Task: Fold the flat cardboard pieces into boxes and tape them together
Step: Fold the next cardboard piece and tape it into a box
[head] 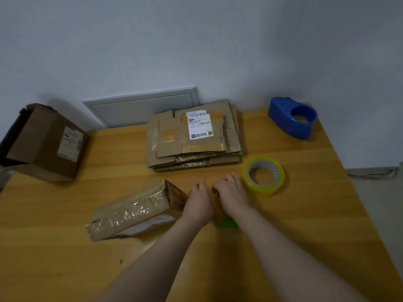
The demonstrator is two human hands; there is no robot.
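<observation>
A stack of flat cardboard pieces [194,138] lies at the back middle of the wooden table [65,258]; the top piece bears a white label. In front of it to the left, a folded, tape-covered box [135,211] lies on its side. A yellowish roll of clear tape [263,176] sits right of my hands. My left hand [199,202] and right hand [232,192] are close together over the table, backs up and fingers bent downward. My left hand is just beside the box's end. Whatever lies under the fingers is hidden.
An assembled brown box [45,142] stands at the table's left rear corner. A blue tape dispenser [293,117] sits at the right rear. Something small and green [225,224] shows on the table between my forearms. A white panel [141,107] leans against the wall.
</observation>
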